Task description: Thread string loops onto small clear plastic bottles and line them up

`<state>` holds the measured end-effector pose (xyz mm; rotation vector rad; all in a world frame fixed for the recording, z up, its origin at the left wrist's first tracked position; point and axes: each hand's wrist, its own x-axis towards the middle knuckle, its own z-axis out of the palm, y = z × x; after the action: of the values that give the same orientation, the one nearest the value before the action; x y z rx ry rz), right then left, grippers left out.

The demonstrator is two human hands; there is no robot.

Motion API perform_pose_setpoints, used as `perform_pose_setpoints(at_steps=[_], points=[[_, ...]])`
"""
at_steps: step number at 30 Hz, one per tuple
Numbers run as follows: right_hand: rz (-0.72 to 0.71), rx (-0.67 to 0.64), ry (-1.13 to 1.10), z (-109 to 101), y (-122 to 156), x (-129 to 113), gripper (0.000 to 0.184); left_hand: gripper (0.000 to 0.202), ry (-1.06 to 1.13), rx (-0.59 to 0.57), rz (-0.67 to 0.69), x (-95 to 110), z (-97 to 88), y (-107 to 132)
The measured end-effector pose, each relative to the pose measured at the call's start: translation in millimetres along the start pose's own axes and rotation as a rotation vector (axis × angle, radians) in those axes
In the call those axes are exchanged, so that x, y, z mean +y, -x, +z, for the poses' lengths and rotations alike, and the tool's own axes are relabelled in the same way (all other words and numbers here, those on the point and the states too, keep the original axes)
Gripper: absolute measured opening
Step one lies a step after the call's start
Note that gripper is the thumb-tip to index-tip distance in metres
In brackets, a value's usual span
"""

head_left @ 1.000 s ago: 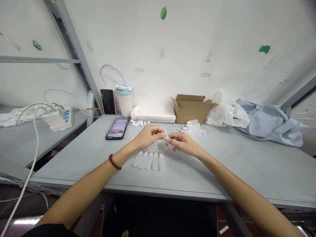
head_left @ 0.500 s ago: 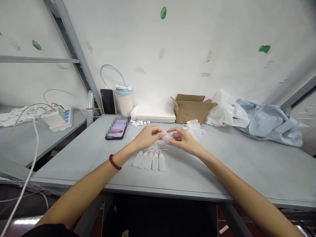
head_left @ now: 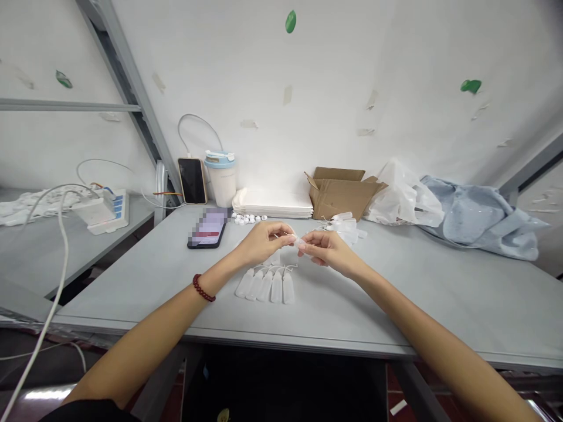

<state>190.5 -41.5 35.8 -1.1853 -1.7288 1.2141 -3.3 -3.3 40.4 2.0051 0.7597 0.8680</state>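
Note:
Above the middle of the grey table, my two hands meet at a small translucent plastic bottle [head_left: 299,242]. My left hand [head_left: 265,241] pinches its upper end between thumb and finger. Closed around the body is my right hand [head_left: 331,251], whose fingers cover most of it. Just below lies a row of several similar bottles [head_left: 265,287] with thin, bent white spouts, side by side. One more bottle [head_left: 275,258] shows partly behind my left hand. Past my right hand is a loose pile of bottles [head_left: 350,233]. Small white caps [head_left: 248,219] lie beyond my left hand.
A phone [head_left: 207,227] lies left of the hands. Behind stand another phone [head_left: 192,181], a blue-lidded cup [head_left: 222,181], a stack of white sheets [head_left: 275,204] and an opened cardboard box [head_left: 341,198]. A white plastic bag [head_left: 402,196] and light-blue cloth [head_left: 484,217] lie right.
My right hand's fingers have closed further around the bottle, hiding more of it. The bottle has turned slightly between the hands. Things on the table look the same.

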Motion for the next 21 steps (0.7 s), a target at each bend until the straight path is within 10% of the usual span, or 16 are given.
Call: perform_pose_setpoints(at_steps=[21], points=[[-0.012,-0.038,-0.077,2.4,-1.0,3.6,0.033,0.036,-0.029,-0.135,-0.047,-1.8,-4.9,-0.8]])
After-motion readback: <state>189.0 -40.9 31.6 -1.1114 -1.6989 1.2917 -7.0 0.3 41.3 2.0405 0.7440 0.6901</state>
